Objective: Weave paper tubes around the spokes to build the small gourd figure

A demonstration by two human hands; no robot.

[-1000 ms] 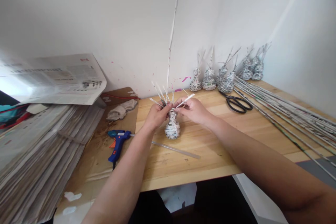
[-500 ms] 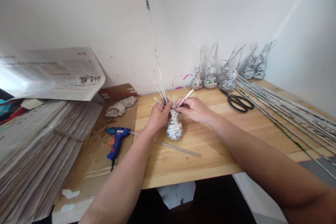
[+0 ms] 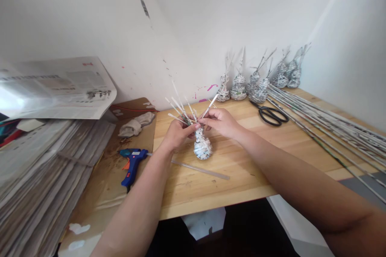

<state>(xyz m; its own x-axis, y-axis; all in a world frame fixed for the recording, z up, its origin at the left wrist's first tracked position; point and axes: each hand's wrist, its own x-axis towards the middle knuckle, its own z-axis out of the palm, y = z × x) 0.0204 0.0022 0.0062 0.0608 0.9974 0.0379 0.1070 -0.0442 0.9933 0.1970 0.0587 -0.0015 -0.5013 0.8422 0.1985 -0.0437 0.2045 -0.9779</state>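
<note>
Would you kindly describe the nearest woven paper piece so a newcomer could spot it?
Above the wooden table, find the left hand and right hand. The bulbous woven paper piece shows below them; unlike its lookalikes along the wall, it is held.

Left hand (image 3: 178, 131) and right hand (image 3: 221, 122) pinch woven paper gourd (image 3: 203, 147) at neck
Similar gourds (image 3: 239, 89) line back edge of tabletop (image 3: 247, 186).

1. This looks like a small craft workspace, set against a plain wall (image 3: 187, 20) flecked with pink marks (image 3: 212, 87).
2. The wooden table (image 3: 241, 160) carries a blue glue gun (image 3: 133, 164), black scissors (image 3: 261, 109) and long rolled-paper rods (image 3: 319, 124).
3. Several woven paper pieces (image 3: 239, 88) line its back edge.
4. Stacked newspapers (image 3: 60, 168) sit at left, beside stained cardboard (image 3: 105, 192).
</note>
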